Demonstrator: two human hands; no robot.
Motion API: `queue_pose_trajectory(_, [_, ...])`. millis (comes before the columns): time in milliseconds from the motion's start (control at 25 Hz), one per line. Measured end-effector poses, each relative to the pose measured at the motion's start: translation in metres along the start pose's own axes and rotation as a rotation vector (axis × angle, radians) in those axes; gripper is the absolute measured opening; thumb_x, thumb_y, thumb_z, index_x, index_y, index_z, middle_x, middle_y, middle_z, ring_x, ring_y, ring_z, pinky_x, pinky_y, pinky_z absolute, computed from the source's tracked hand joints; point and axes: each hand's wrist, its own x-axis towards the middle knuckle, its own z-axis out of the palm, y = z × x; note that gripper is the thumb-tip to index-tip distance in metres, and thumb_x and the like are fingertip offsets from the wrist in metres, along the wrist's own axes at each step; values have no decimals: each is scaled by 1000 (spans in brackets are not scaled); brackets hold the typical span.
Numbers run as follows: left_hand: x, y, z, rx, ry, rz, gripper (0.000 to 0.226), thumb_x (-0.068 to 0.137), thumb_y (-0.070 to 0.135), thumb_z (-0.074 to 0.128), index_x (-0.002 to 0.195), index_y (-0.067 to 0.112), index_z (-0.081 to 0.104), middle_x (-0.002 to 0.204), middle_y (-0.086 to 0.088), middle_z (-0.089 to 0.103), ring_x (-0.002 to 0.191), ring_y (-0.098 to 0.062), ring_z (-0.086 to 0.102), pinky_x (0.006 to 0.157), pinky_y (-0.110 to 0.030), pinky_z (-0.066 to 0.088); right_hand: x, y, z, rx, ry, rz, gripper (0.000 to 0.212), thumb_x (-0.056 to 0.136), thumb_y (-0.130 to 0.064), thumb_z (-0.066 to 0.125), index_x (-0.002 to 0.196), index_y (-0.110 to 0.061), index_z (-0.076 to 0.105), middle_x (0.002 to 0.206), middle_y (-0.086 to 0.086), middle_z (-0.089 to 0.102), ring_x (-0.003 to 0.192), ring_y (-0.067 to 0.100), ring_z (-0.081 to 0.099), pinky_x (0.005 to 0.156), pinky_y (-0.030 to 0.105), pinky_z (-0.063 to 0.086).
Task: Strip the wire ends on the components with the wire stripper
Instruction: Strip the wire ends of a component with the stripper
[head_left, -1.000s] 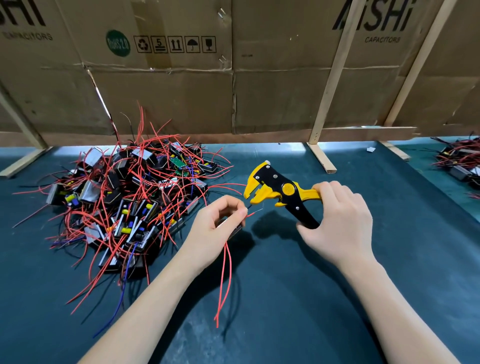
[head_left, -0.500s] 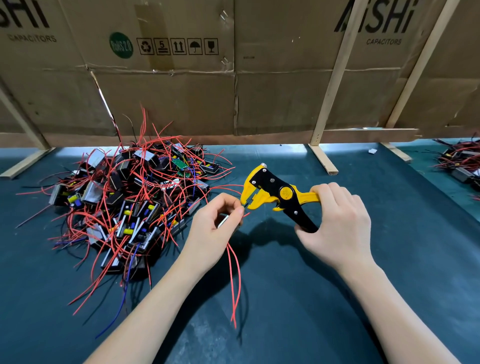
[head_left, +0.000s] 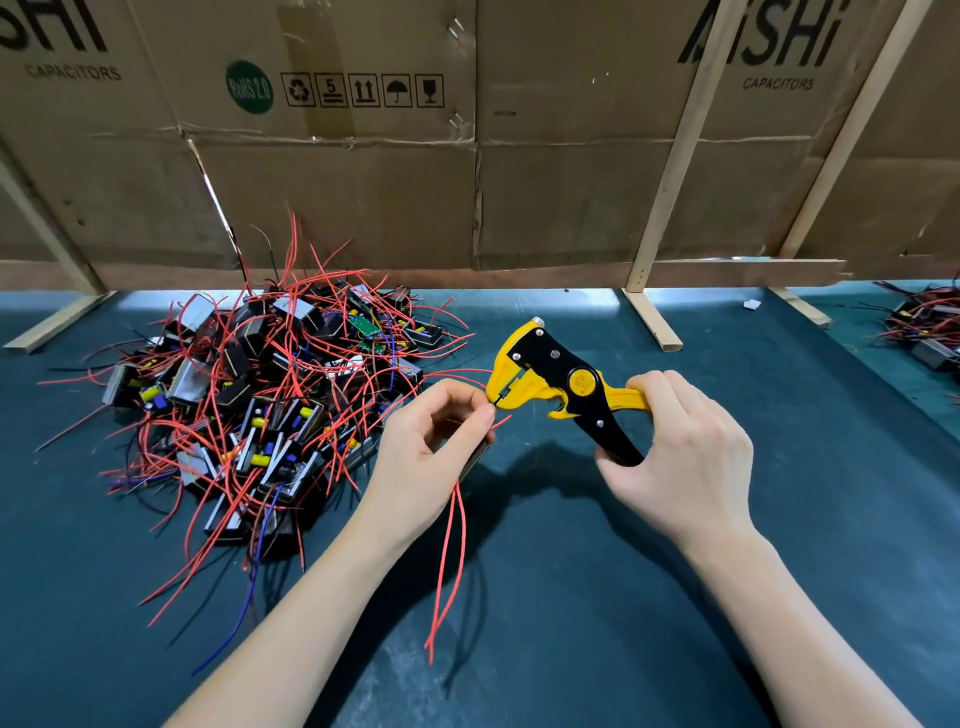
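My right hand grips the handles of a yellow and black wire stripper, its jaws pointing left. My left hand holds a small dark component, mostly hidden by my fingers, and pinches one of its red wires right at the stripper's jaws. Two more red wires hang down from this component over the mat. A big pile of similar components with red wires lies on the left of the mat.
The work surface is a dark teal mat. A cardboard wall on wooden struts closes off the back. Another heap of wired components lies at the far right edge.
The stripper's jaws and my left hand have closed the gap between them; the pinched red wire end now sits at the jaws. The hanging wires swung slightly.
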Motion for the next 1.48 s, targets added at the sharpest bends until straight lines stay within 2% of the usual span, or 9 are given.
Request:
queue_pose_trajectory(160, [2,1,-5,66,-54,34,8,90,17,59,85,12,62,73,9,63,70,-8,58,72,-17,45,1,2,0,-8,39,-38,32,60,-22,70,88,-8,62,76,2,58,65,29,52,55,34,40])
queue_pose_trajectory(560, [2,1,-7,126,-48,52,9,89,16,61,82,12,65,70,5,66,69,-6,60,72,-16,46,1,3,-1,-45,57,-41,31,55,-14,73,82,-7,61,71,3,55,61,29,49,51,36,40])
queue_pose_trajectory(800, [1,1,-8,124,-61,47,9,89,16,61,83,11,65,70,5,66,68,-7,59,70,-15,46,1,3,-3,-28,36,-32,20,68,-27,66,78,-11,61,65,-1,52,57,26,49,47,32,37])
queue_pose_trajectory(920, [1,1,-8,120,-63,36,9,89,17,61,83,12,65,70,5,66,68,-7,60,71,-16,47,1,2,-5,-4,21,-20,24,73,-35,59,76,-12,61,62,-2,50,54,25,47,44,29,35])
queue_pose_trajectory(1160, [0,1,-6,91,-58,4,7,87,18,62,82,16,65,70,7,67,69,-7,61,72,-17,48,-2,-1,-5,24,-41,22,30,70,-37,49,61,-10,55,49,2,48,43,32,45,43,26,33])
queue_pose_trajectory(1280, [1,1,-6,80,-60,6,7,88,17,61,83,13,65,69,7,67,69,-5,61,71,-15,47,-3,-3,-5,19,-76,48,23,64,-32,59,59,-9,55,47,3,48,42,33,45,45,26,33])
queue_pose_trajectory(1480, [2,1,-5,53,-103,-46,9,87,20,60,82,13,63,69,7,65,70,-11,60,75,-23,49,-2,1,-2,-15,-74,84,22,58,-29,66,60,-9,56,49,3,50,43,34,47,48,26,33])
